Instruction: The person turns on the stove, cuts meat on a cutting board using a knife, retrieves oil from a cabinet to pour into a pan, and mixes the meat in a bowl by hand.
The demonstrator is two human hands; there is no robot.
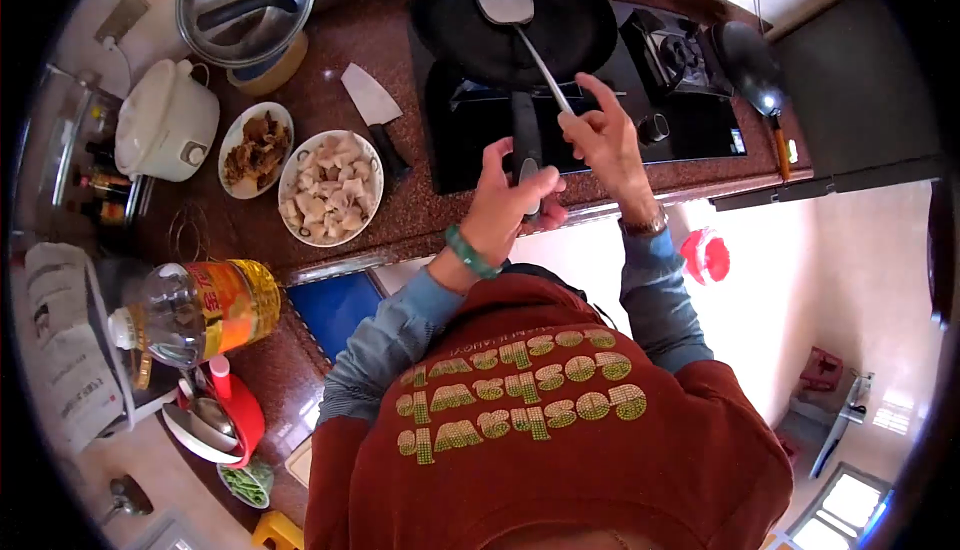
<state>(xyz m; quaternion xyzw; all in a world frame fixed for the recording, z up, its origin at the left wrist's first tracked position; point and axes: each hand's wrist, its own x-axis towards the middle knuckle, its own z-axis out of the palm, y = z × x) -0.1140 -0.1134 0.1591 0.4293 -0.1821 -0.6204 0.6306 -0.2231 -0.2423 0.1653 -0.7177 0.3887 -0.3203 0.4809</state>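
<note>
A black wok point(450, 25) sits on the stove, its handle pointing toward me. My left hand point(500, 205), with a green bracelet at the wrist, is closed around the end of that handle, thumb across it. Inside the wok rests the blade of a metal spatula point(507, 8). The end of its long handle meets my right hand point(608, 145), whose thumb and lower fingers close on it while the index finger stretches out. Nothing else shows in the wok.
Left of the stove lie a cleaver point(371, 96), a plate of pale cut pieces point(330, 188) and a plate of brown pieces point(257, 150). A white cooker point(165, 122) and an oil bottle point(205, 312) stand further left. Another pan point(745, 65) is at the right.
</note>
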